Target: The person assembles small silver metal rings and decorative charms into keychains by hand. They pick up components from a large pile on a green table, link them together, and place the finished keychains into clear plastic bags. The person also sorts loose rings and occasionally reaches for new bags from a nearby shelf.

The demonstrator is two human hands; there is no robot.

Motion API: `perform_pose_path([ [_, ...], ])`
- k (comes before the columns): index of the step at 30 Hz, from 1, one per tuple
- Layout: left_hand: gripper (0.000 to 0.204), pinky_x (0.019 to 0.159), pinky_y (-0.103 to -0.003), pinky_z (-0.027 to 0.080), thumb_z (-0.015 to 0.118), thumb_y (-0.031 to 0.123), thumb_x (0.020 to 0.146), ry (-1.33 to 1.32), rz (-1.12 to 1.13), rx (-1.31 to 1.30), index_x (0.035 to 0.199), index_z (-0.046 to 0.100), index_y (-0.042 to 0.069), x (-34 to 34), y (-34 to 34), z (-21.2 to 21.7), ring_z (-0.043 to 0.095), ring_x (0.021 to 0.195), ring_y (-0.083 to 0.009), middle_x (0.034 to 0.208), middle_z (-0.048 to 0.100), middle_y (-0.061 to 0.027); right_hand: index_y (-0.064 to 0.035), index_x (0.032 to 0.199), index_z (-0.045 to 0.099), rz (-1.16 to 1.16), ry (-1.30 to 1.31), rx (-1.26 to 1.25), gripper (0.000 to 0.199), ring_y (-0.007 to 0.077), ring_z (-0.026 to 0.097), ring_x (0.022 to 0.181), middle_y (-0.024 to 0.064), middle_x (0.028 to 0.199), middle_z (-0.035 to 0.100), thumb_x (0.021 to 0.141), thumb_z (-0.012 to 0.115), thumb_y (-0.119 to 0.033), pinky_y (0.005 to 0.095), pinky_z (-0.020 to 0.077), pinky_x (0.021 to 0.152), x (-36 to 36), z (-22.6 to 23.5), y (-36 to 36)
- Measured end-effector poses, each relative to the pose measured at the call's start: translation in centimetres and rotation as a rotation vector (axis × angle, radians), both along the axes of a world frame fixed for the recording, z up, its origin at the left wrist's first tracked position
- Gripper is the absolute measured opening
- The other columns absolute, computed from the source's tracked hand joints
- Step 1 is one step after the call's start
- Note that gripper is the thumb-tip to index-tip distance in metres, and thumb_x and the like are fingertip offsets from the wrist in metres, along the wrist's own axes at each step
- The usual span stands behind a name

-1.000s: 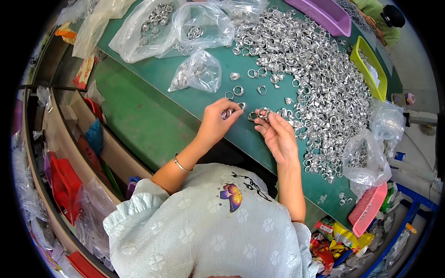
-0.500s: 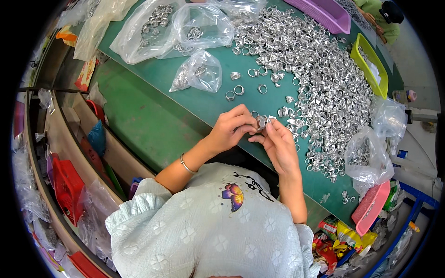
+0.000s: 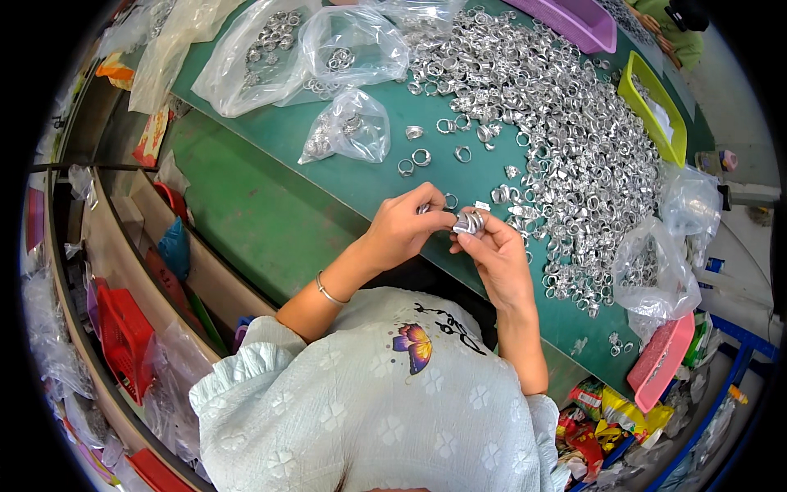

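Two hands, left hand [image 3: 403, 230] and right hand [image 3: 494, 254], each grip pinched on silver rings [image 3: 470, 221], near clear bags [image 3: 348, 127].

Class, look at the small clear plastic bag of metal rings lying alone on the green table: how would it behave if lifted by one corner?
The small bag looks thin and crumpled, so probably floppy. Its rings would likely slide to the lowest point, making it sag.

- Metal rings [image 3: 470, 221]: small cluster, silver, shiny, pinched between the fingertips of both hands, held just above the green table [image 3: 328, 164], beside the big pile of loose rings [image 3: 574, 148].
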State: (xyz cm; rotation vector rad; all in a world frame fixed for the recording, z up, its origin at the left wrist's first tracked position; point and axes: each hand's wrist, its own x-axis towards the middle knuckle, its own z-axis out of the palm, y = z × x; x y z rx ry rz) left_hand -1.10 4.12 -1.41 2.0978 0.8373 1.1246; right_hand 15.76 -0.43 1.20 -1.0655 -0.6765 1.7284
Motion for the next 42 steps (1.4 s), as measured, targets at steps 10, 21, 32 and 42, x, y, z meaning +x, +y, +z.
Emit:
perform_pose_path([
  [10, 0.016, 0.068, -0.026, 0.044, 0.056, -0.012, 0.076, -0.236, 0.02, -0.322, 0.089, 0.056, -0.002, 1.0, -1.6, -0.1, 0.055, 0.076, -0.0187, 0.087, 0.055, -0.0098, 0.0051, 0.107, 0.053, -0.031, 0.078, 0.03, 0.026, 0.014, 0.058, 0.087, 0.0068, 0.097, 0.057, 0.082, 0.056, 0.006, 0.0266, 0.0495, 0.071, -0.4, -0.6, -0.3],
  [21, 0.025, 0.049, -0.017, 0.037, 0.048, 0.005, 0.09, -0.533, -0.011, -1.009, 0.115, 0.044, 0.001, 2.1, -3.2, 1.2, 0.047, 0.066, -0.0044, 0.095, 0.055, -0.0052, 0.0065, 0.094, 0.056, -0.182, -0.224, 0.272, 0.013, 0.0135, 0.056, 0.085, 0.0079, 0.1, 0.048, 0.081, 0.058, 0.003, 0.0259, 0.0492, 0.071, -0.7, -1.4, -1.2],
  [32, 0.037, 0.079, -0.032, 0.046, 0.06, -0.009, 0.074, -0.027, 0.009, -0.282, 0.109, 0.056, 0.0, 5.0, -3.2, 1.8, 0.056, 0.094, -0.0273, 0.105, 0.056, -0.0135, -0.0041, 0.107, 0.036, -0.24, -0.114, 0.253, 0.02, 0.0122, 0.048, 0.094, 0.0073, 0.106, 0.044, 0.091, 0.045, -0.01, 0.0257, 0.0416, 0.079, 0.4, -0.9, -2.7],
  [42, 0.034, 0.074, -0.033, 0.046, 0.059, -0.006, 0.075, 0.227, -0.083, -0.229, 0.108, 0.057, 0.002, 7.9, -3.9, 3.2, 0.055, 0.088, -0.0303, 0.104, 0.052, -0.0147, -0.0086, 0.089, 0.049, -0.696, 0.589, -0.112, 0.019, 0.0132, 0.051, 0.081, 0.0027, 0.086, 0.051, 0.096, 0.039, -0.024, 0.0296, 0.043, 0.072, -0.3, -4.1, -1.9],
])
